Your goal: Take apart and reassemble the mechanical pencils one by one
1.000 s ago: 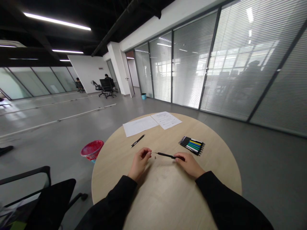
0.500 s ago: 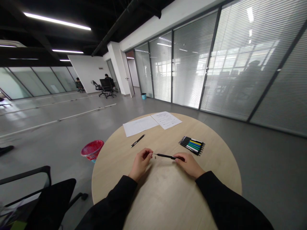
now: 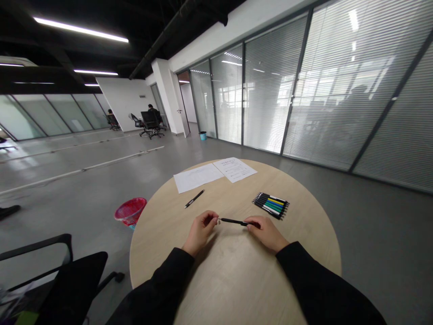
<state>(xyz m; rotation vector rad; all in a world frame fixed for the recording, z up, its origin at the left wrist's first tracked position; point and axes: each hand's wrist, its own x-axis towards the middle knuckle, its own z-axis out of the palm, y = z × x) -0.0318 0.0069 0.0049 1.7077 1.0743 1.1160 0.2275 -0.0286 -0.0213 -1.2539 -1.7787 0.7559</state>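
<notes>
Pinched together with the left hand (image 3: 199, 231), too small to tell on what; closer to the black pen (image 3: 232, 220) than before, leaving less gap. Clamped on it below the frame's middle with the right hand (image 3: 267, 232).

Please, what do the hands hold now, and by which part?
The right hand holds the black pen by its rear end. The left hand is pinched close to its tip; whether it holds anything cannot be told.
</notes>
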